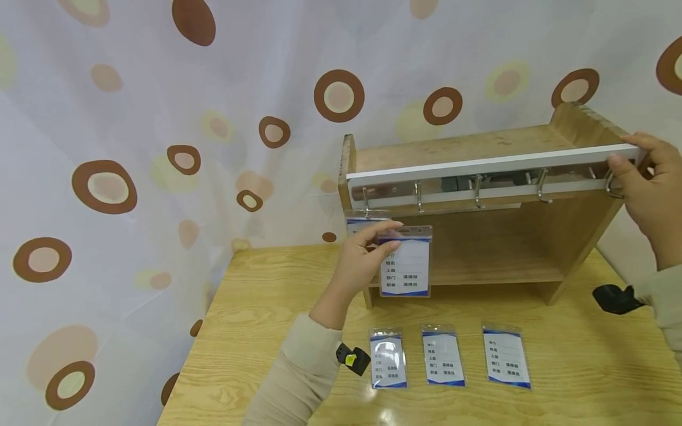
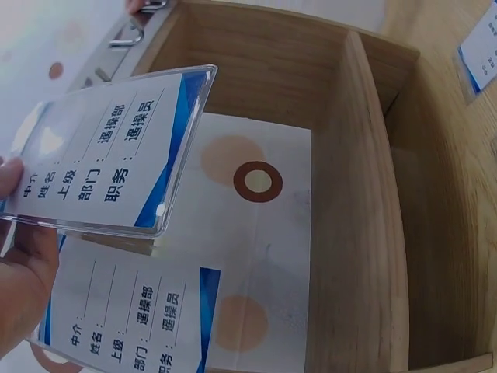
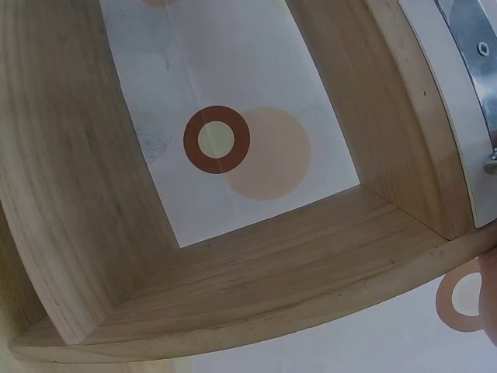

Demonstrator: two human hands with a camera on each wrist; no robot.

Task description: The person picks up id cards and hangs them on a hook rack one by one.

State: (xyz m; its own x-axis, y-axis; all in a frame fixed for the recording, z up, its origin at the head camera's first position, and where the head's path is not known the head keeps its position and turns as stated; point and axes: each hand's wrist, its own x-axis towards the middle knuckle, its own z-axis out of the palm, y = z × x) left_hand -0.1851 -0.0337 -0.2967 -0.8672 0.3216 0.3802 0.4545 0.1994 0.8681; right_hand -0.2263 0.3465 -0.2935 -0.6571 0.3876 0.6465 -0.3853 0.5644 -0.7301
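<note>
My left hand [image 1: 354,269] pinches a clear ID badge holder [image 1: 407,266] by its upper left side, thumb in front. The white card inside has blue edges and printed lines. Behind this badge, a second ID badge [image 2: 116,311] hangs below the leftmost hook [image 1: 366,200], partly covered by my hand in the head view. My right hand [image 1: 658,189] holds the right end of the metal hook rail [image 1: 506,182] on a wooden shelf [image 1: 453,142], its thumb on the front and its fingers over the top corner.
Three more badges, a left one [image 1: 388,361], a middle one [image 1: 444,358] and a right one [image 1: 506,358], lie in a row on the wooden table [image 1: 277,331] before the shelf. A patterned cloth [image 1: 149,94] hangs behind.
</note>
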